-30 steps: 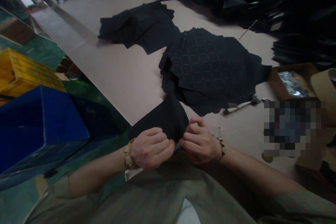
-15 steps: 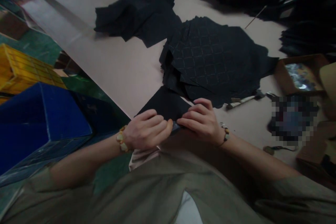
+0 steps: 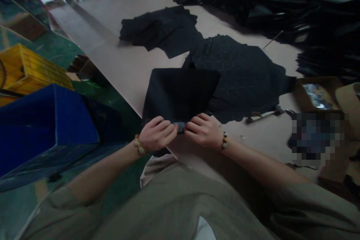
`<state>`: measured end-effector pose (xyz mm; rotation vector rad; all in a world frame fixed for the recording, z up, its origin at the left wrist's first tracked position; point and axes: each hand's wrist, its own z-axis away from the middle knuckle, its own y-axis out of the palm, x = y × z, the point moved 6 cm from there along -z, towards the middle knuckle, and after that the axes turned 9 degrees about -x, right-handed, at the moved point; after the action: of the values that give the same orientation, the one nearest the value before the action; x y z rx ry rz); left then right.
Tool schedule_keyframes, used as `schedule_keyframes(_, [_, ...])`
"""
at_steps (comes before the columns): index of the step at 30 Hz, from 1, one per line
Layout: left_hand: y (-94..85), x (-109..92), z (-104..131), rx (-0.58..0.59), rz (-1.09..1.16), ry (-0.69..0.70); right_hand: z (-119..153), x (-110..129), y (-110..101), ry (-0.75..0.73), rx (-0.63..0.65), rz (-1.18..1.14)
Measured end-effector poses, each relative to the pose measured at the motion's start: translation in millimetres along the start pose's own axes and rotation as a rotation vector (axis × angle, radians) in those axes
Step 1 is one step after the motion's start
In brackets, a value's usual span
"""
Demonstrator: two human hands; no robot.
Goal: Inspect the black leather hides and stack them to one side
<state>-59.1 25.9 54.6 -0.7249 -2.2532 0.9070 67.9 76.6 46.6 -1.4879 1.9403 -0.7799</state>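
A black fabric piece (image 3: 180, 92) is stretched between my two hands at the near edge of the table. My left hand (image 3: 157, 133) is closed on its lower edge at the left. My right hand (image 3: 204, 130) pinches the same edge a short way to the right. A small greyish strip of the edge shows between my thumbs; its kind I cannot make out. Behind the held piece lies a pile of black cloth pieces (image 3: 242, 78), the top one marked with a grid of pale lines. Farther back is another heap of black cloth (image 3: 160, 28).
A blue bin (image 3: 75, 120) and a yellow crate (image 3: 42, 69) stand on the floor at the left. On the right sit a box with shiny small items (image 3: 317, 95) and a blurred-out object (image 3: 315, 138). Dark stacks (image 3: 253, 3) line the far side of the table (image 3: 95, 22).
The black fabric piece has been lifted and spread, so more of it shows above my hands. Both hands have come slightly closer together, still gripping its edge. The camera view has shifted.
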Motion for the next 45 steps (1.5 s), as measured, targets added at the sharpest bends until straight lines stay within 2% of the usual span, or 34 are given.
schedule_keyframes(1, [16.2, -6, 13, 0.088, 0.033, -0.049, 10, 4, 18, 0.044, 0.133, -0.026])
schedule_keyframes(3, [36.6, -15, 33, 0.256, 0.122, -0.158, 23, 7, 38, 0.162, 0.347, -0.083])
schedule_keyframes(6, [41.9, -15, 44, 0.392, 0.311, -0.367, 30, 3, 38, 0.363, 0.525, -0.209])
schedule_keyframes(10, [44.6, -4, 45, 0.419, 0.504, -0.669, 26, -9, 37, 0.616, 0.616, -0.372])
schedule_keyframes(14, [57.2, 4, 47, 0.467, 0.566, -0.914, 19, -27, 53, 0.803, 0.787, -0.336])
schedule_keyframes(18, [60.8, 4, 46, 0.489, 0.6, -1.01, 8, -40, 68, 0.836, 1.025, -0.316])
schedule_keyframes(21, [58.6, 4, 45, 0.494, 0.598, -1.042, 1, -44, 76, 0.832, 1.129, -0.303])
schedule_keyframes(24, [58.2, 9, 42, 0.544, 0.595, -1.038, -2, -45, 79, 0.833, 1.16, -0.271])
schedule_keyframes(26, [61.7, 13, 36, 0.614, 0.605, -0.98, -3, -43, 79, 0.834, 1.163, -0.255])
schedule_keyframes(32, [90.7, 33, 11, 0.923, 0.611, -0.726, 3, -38, 74, 0.868, 1.117, -0.173])
schedule_keyframes(35, [102.4, 39, 2, 1.085, 0.598, -0.665, 8, -37, 74, 0.879, 1.073, -0.193])
schedule_keyframes(37, [103.9, 39, -2, 1.146, 0.561, -0.636, 11, -39, 75, 0.89, 1.064, -0.216])
schedule_keyframes(40, [97.0, 37, -4, 1.105, 0.461, -0.622, 14, -40, 73, 0.892, 1.039, -0.261])
schedule_keyframes(42, [88.6, 33, 1, 1.016, 0.439, -0.65, 15, -38, 67, 0.887, 0.988, -0.268])
schedule_keyframes(45, [75.1, 25, 16, 0.85, 0.525, -0.693, 18, -29, 57, 0.86, 0.875, -0.298])
